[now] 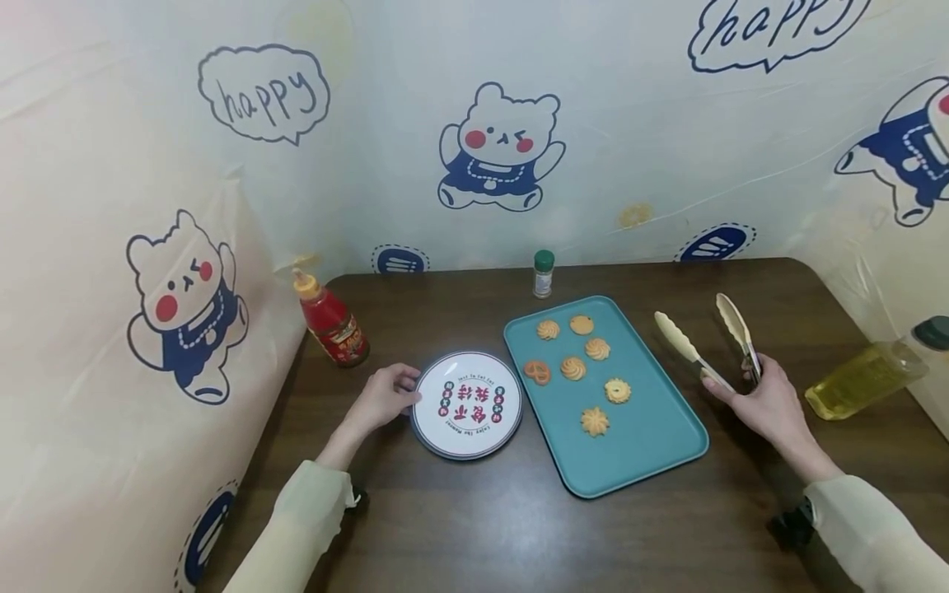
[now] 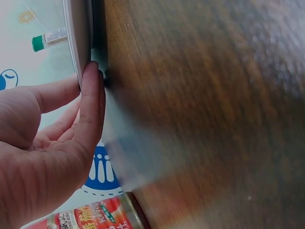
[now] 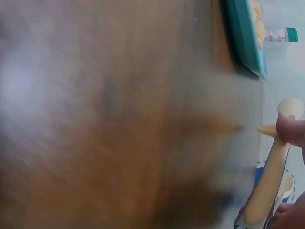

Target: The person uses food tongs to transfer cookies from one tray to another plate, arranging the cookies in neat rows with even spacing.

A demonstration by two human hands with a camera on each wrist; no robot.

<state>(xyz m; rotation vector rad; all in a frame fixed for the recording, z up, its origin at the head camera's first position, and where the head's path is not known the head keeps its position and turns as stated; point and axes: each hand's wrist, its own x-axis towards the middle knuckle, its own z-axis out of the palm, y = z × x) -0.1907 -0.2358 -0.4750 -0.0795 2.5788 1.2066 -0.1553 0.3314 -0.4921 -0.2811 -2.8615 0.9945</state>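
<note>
My left hand (image 1: 385,397) pinches the left rim of a white plate (image 1: 469,441) with a dark edge and red lettering. In the left wrist view the thumb lies against one face of the plate (image 2: 78,38), with fingers against the other. My right hand (image 1: 767,405) grips a pair of tongs (image 1: 685,342) by the handles, their two cream tips spread apart and pointing toward the back of the table. Between the hands lies a teal tray (image 1: 638,457) bearing several cookies (image 1: 573,368) and a pretzel-shaped one (image 1: 537,372).
A red sauce bottle (image 1: 337,329) with a yellow cap stands at the left. Behind the tray is a small green-capped shaker (image 1: 544,274). At the right edge stands an oil bottle (image 1: 863,380). A printed sheet (image 1: 371,165) hangs along the table's back and sides.
</note>
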